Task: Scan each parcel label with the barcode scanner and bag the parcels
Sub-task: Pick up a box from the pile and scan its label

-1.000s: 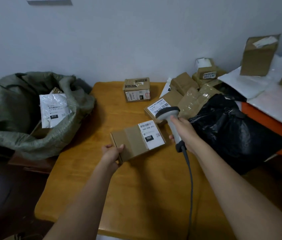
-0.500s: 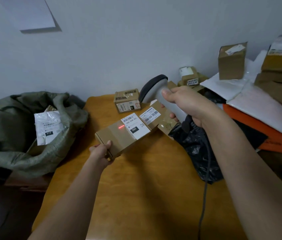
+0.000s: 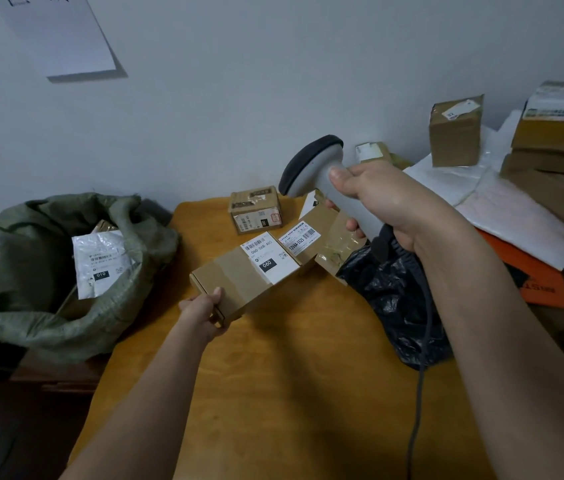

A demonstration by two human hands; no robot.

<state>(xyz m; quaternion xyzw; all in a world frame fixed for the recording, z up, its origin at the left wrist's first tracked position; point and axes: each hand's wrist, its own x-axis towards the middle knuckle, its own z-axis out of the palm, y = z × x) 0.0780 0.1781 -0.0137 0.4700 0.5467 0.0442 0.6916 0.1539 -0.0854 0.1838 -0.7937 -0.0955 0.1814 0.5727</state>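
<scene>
Over the counter, the left hand grips the box; the right hand holds the scanner, its red dot gone, so bagging likely follows

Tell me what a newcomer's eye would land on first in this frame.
First, the grey handheld barcode scanner, raised above the table centre in the right hand. Below it, the left hand grips the near end of a flat brown cardboard parcel with a white label reading 060. At far left, an open green woven sack holds a silvery labelled packet.
</scene>
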